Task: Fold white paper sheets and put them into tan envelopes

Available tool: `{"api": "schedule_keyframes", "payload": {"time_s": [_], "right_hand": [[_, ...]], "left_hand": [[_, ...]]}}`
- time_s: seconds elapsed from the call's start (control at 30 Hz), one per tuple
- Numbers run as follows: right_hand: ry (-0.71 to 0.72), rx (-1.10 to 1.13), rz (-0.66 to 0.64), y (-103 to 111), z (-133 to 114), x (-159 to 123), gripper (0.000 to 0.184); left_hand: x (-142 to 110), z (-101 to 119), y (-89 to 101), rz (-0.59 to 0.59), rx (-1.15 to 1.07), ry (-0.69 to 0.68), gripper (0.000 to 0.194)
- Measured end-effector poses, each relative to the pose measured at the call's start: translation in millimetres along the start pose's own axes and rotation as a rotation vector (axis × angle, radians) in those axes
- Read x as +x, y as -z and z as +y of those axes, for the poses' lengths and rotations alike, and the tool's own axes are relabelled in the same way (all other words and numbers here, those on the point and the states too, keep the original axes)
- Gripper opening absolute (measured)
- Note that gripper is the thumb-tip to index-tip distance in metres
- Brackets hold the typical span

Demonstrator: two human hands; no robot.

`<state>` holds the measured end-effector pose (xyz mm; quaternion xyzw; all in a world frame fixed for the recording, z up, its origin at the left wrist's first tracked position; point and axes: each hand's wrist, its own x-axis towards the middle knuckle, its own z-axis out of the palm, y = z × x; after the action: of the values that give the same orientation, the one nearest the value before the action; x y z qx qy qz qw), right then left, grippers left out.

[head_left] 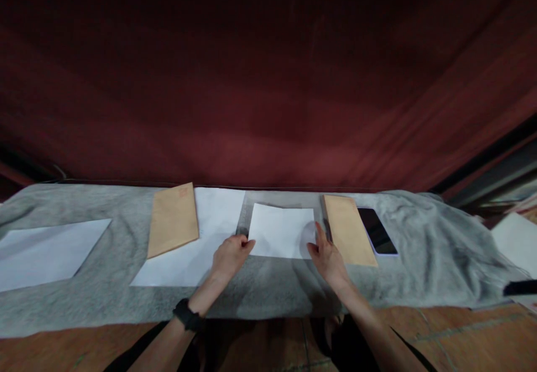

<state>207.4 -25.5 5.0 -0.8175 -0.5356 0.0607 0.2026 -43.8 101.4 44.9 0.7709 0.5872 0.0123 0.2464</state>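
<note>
Bare forearms (pixel 161 345) enter from the bottom edge, the left one wearing a black wristwatch (pixel 188 316) just behind the wrist. Both reach over a counter draped in grey cloth (pixel 423 260), to a small white paper sheet (pixel 282 232) near its middle. This sheet lies between the two hands, its far edge dipping slightly. At its near left corner the left hand (pixel 230 257) has its fingers curled, the thumb and forefinger pinching the paper's edge. On the opposite side, the right hand (pixel 328 259) touches the sheet's right edge with thumb and forefinger spread apart, the forefinger pointing away from the body; whether its other fingers grip the paper from below I cannot tell.

To the left of the left hand lies a larger white sheet (pixel 180 270), partly covered by a brown kraft envelope (pixel 173 221) with a faint reddish mark near its top corner. Another white sheet (pixel 50 253) rests farther left. Just beyond the right hand is a second kraft envelope (pixel 349 231), with a dark-screened smartphone (pixel 378 232) in a pale purple case close against its right side. Dark red fabric (pixel 268 109) rises behind the counter, and brown floor tiles (pixel 436 327) show below.
</note>
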Motion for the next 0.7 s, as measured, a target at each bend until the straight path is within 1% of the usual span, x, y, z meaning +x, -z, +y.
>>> {"api": "schedule_keyframes", "payload": {"time_s": [0.17, 0.3, 0.4, 0.47, 0.53, 0.6, 0.67, 0.7], "right_hand": [[0.028, -0.069, -0.023, -2, 0, -3, 0.062], [0.074, -0.13, -0.015, -5, 1, -6, 0.056], [0.077, -0.175, 0.019, -3, 0, -8, 0.052], [0.084, -0.173, 0.059, -2, -2, -7, 0.05], [0.129, -0.111, 0.097, -3, -7, -5, 0.049], [0.21, -0.004, 0.113, -8, -17, -3, 0.049], [0.283, 0.101, 0.09, -16, -29, 1, 0.052], [0.305, 0.144, 0.061, -20, -36, 2, 0.054]], "left_hand": [[-3, 4, 0.2, -0.019, 0.114, 0.017, 0.034], [-6, 6, 0.8, -0.005, 0.193, 0.018, 0.031], [-11, 9, 1.9, 0.04, 0.272, 0.025, 0.029], [-14, 12, 0.0, 0.132, 0.297, -0.002, 0.032], [-16, 16, -6.7, 0.259, 0.277, -0.123, 0.035], [-15, 21, -19.6, 0.36, 0.238, -0.338, 0.037], [-11, 27, -37.6, 0.397, 0.222, -0.552, 0.043], [-9, 30, -47.6, 0.396, 0.233, -0.627, 0.046]]}}
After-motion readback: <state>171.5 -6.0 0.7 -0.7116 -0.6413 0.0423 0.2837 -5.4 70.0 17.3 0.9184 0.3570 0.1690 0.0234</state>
